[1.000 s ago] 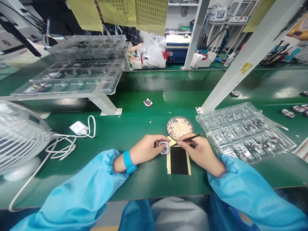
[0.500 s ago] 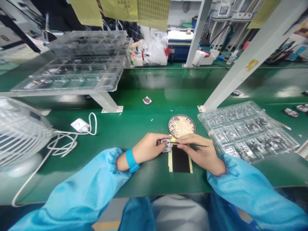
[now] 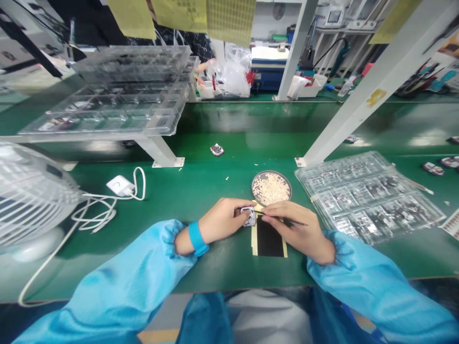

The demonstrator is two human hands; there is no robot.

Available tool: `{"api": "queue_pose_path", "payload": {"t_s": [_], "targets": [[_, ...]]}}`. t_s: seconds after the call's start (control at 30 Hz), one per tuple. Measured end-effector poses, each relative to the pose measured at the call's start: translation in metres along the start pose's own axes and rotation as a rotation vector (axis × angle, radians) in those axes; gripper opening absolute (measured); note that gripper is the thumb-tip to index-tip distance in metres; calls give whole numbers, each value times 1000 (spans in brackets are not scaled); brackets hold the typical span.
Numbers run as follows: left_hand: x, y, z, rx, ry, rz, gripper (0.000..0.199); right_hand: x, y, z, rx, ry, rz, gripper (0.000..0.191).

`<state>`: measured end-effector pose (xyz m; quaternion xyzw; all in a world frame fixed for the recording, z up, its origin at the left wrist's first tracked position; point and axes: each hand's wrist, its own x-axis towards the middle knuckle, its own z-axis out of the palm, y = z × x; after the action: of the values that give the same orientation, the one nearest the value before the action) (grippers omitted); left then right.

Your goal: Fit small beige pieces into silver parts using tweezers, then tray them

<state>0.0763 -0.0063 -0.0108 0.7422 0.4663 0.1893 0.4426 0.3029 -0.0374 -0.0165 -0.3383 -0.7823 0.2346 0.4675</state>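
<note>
Between the thumb and fingers of my left hand is a small square housing, whitish-grey with a dark rim. My right hand pinches dark tweezers, their tips at the housing's right side; whether they grip a part is too small to tell. Below the hands lies a black pad edged with yellow tape. Just beyond them sits a round dish full of tiny cream and dark pieces.
A clear compartment tray of small parts lies at right. On the left stand a white fan and a charger with cable. Another small housing rests farther back. Clear trays sit on a raised shelf; a slanted post rises at right.
The tweezers in my right hand have tilted a little, their rear end lower and further left. The housing stays in my left hand. On the bench behind, the other housing sits slightly further left.
</note>
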Motion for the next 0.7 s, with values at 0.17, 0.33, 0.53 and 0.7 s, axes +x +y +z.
{"api": "queue_pose_path", "payload": {"t_s": [0.17,0.33,0.53,0.7], "targets": [[0,1,0,17,6,-1,36,-2,0,2,-4,30,17,28],[0,0,0,47,10,0,36,-3,-1,3,-3,64,14,28],[0,-1,2,37,28,2,36,-2,-3,3,-5,78,5,29],[-1,0,2,14,31,19,34,-1,-3,3,-37,68,10,28]]}}
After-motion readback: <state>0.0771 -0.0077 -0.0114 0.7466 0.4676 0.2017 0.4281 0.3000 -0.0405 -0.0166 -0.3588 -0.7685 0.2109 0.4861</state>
